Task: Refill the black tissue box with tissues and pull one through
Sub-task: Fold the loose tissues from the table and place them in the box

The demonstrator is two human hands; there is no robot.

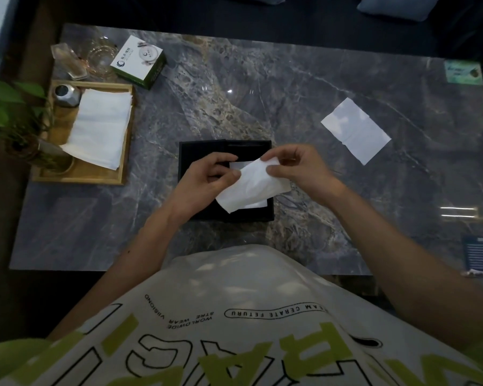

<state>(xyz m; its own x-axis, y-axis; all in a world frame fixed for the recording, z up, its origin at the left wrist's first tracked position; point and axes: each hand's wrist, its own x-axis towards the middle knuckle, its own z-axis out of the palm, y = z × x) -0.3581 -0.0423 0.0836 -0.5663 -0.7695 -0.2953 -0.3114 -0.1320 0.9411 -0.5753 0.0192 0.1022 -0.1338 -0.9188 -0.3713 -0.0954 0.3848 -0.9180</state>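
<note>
The black tissue box (260, 215) lies open in the middle of the marble table (262, 87), with white tissues showing inside it. Above the box, both hands hold one white tissue (251, 188). My left hand (207, 176) pinches its left edge between thumb and fingers. My right hand (299, 165) pinches its upper right corner. The black lid (201, 149) sits along the far left side of the box, partly hidden by my left hand.
A wooden tray (81, 176) at the left holds a stack of white tissues (101, 126) and a metal canister (65, 94). A plant (9, 112), glassware (98, 55) and a white-green carton (138, 61) stand nearby. A loose tissue (356, 130) lies at the right.
</note>
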